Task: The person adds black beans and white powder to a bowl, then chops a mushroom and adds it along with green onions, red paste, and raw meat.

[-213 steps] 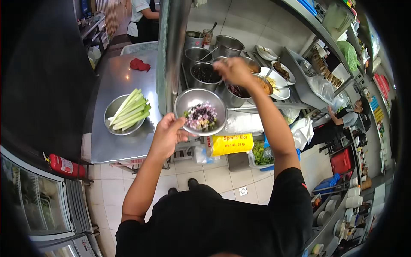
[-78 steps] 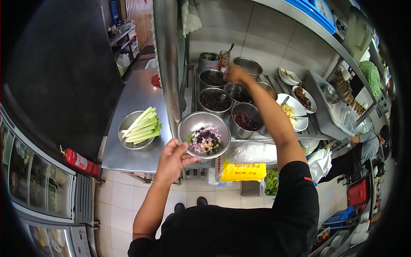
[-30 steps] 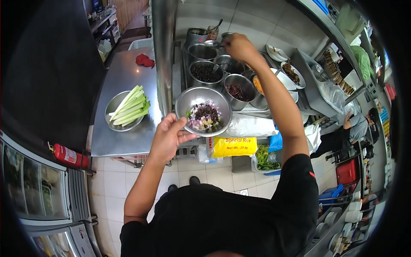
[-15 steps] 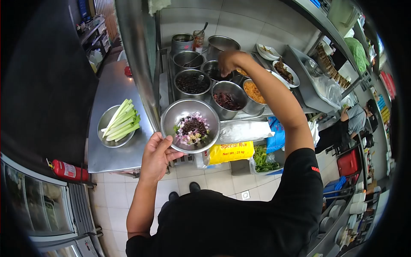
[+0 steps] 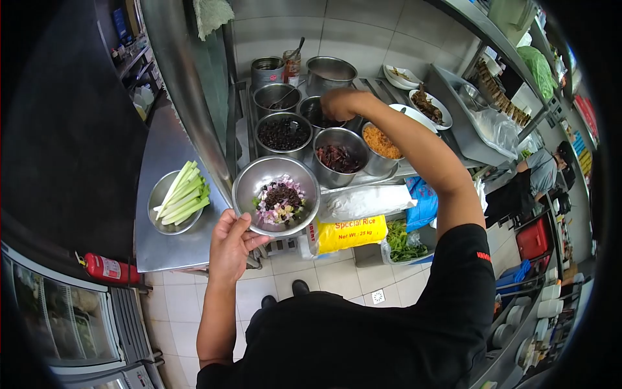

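My left hand (image 5: 231,243) grips the rim of a steel mixing bowl (image 5: 243,178), thumb on top and fingers beneath. In it lie chopped purple onion (image 5: 283,211), bits of green and a dark heap in the middle. My right hand (image 5: 345,106) is lowered over a small steel pot (image 5: 312,104) with dark contents, fingers bunched and pointing down; their tips are hard to make out. Around it stand a pot of black beans (image 5: 282,133), a pot of dried red chillies (image 5: 338,157) and a pot of orange crumbs (image 5: 381,141).
Cut celery-like stalks (image 5: 184,198) fill a bowl on the steel table (image 5: 155,249) at left. Below the pots are a yellow rice sack (image 5: 352,235) and leafy greens (image 5: 405,245). A metal post (image 5: 188,91) rises between the tables. Another person (image 5: 534,175) stands far right.
My right hand has dropped lower into the small dark pot. The bowl in my left hand has shifted slightly left and down in view, and the camera view has turned a little.
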`<state>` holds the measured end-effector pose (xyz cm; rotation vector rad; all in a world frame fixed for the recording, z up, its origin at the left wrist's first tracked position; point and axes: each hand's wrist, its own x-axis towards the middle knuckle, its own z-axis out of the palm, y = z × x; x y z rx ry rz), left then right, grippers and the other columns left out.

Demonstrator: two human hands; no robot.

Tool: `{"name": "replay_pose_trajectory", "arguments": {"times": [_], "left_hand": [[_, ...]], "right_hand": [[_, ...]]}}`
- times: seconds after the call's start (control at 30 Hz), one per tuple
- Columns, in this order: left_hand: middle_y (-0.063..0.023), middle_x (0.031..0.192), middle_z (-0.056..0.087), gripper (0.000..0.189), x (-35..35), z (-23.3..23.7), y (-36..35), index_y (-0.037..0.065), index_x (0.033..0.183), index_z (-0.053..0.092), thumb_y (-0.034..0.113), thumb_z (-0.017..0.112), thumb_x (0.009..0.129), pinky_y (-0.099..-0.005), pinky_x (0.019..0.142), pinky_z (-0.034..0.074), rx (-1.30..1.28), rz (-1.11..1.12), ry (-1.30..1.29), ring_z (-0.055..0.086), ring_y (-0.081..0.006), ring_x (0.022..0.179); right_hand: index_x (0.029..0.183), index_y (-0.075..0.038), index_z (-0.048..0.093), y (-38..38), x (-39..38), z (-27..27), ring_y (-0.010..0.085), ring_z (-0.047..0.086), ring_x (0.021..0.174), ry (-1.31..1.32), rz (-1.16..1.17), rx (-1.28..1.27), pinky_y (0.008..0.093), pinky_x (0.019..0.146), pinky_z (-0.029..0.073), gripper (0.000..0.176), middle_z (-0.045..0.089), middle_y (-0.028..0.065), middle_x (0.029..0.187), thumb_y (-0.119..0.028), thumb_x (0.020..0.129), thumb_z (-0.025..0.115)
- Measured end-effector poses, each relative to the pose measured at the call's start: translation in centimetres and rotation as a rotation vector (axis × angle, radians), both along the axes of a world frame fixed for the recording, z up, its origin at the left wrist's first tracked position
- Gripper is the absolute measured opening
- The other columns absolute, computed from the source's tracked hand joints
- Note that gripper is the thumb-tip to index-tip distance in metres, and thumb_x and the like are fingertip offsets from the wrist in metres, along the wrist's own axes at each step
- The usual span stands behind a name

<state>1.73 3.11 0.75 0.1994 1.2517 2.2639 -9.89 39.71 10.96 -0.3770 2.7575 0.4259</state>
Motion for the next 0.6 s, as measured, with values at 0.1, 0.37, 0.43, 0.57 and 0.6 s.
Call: {"name": "replay_pose_trajectory", "arguments": {"times": [0.1,0.37,0.43,0.57,0.6], "left_hand": [[-0.0106,0.088,0.064,0.01,0.0,0.3,0.1,0.006,0.087,0.046,0.011,0.052,0.094,-0.0297,0.063,0.06,0.013,0.015,-0.012,0.068,-0.0193,0.072],[-0.0098,0.087,0.065,0.007,-0.2,0.2,0.0,0.006,0.09,0.048,0.01,0.051,0.094,-0.029,0.063,0.06,0.039,0.024,-0.017,0.068,-0.0187,0.071],[-0.0097,0.087,0.065,0.007,-0.2,0.1,0.0,0.006,0.09,0.048,0.01,0.051,0.094,-0.0289,0.063,0.06,0.035,0.023,-0.016,0.068,-0.0185,0.071],[-0.0095,0.087,0.065,0.007,-0.2,0.1,-0.1,0.006,0.091,0.049,0.011,0.052,0.094,-0.0283,0.062,0.06,0.037,0.025,-0.022,0.068,-0.0181,0.072],[-0.0095,0.087,0.065,0.007,-0.2,0.1,-0.1,0.006,0.091,0.049,0.011,0.052,0.094,-0.0283,0.062,0.06,0.036,0.024,-0.022,0.068,-0.0181,0.072]], "right_hand": [[0.081,-0.004,0.069,-0.2,1.0,0.9,0.0378,0.063,0.075,0.183,-0.035,0.021,0.0445,0.063,0.048,0.014,0.065,0.0192,0.079,-0.01,0.07,0.062],[0.086,-0.005,0.068,0.4,1.9,2.6,0.0368,0.064,0.076,0.29,-0.181,-0.121,0.0438,0.068,0.051,0.015,0.065,0.0203,0.082,-0.012,0.078,0.059],[0.089,-0.007,0.069,1.0,2.1,2.7,0.0357,0.065,0.079,0.247,-0.03,-0.23,0.0428,0.069,0.052,0.015,0.066,0.0193,0.086,-0.011,0.078,0.059],[0.085,-0.002,0.069,-0.4,3.2,3.2,0.0347,0.066,0.086,0.35,-0.162,-0.133,0.0425,0.071,0.052,0.015,0.067,0.0203,0.091,-0.009,0.076,0.06],[0.085,-0.002,0.069,-0.2,2.9,3.0,0.0344,0.066,0.085,0.413,-0.165,-0.081,0.0417,0.071,0.053,0.014,0.067,0.0198,0.091,-0.009,0.075,0.06]]}}
